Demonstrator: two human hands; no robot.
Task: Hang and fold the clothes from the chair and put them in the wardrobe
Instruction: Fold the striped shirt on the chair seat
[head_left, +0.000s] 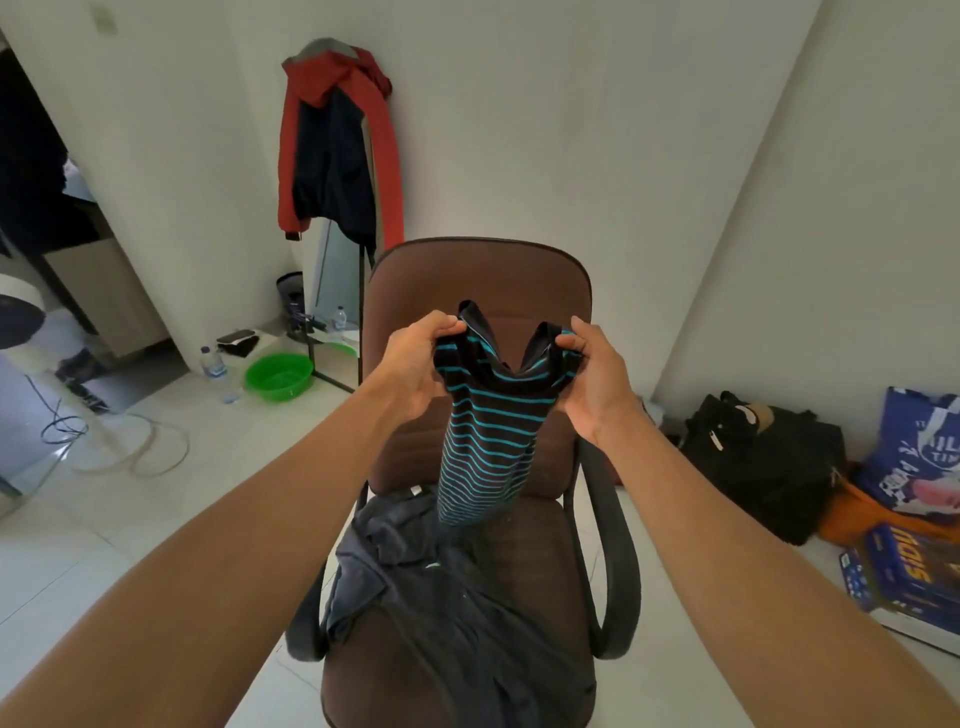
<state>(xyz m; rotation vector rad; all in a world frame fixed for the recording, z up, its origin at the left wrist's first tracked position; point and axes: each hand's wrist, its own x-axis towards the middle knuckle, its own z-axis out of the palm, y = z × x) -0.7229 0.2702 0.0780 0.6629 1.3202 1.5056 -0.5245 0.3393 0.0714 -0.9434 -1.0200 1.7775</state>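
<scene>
Both hands pinch the top edge of a black shirt with teal stripes (485, 441): the left hand (415, 364) has its grip pressed onto one bunched side, the right hand (592, 379) onto the other. The shirt hangs down in front of the brown chair (519, 280), its lower end near a dark grey garment (441, 613) heaped on the seat. A red jacket (337, 140) hangs by the wall behind.

Striped shirt (488, 447) hem hidden behind dark garment (441, 597) (chair seat (524, 551) mostly covered).
</scene>
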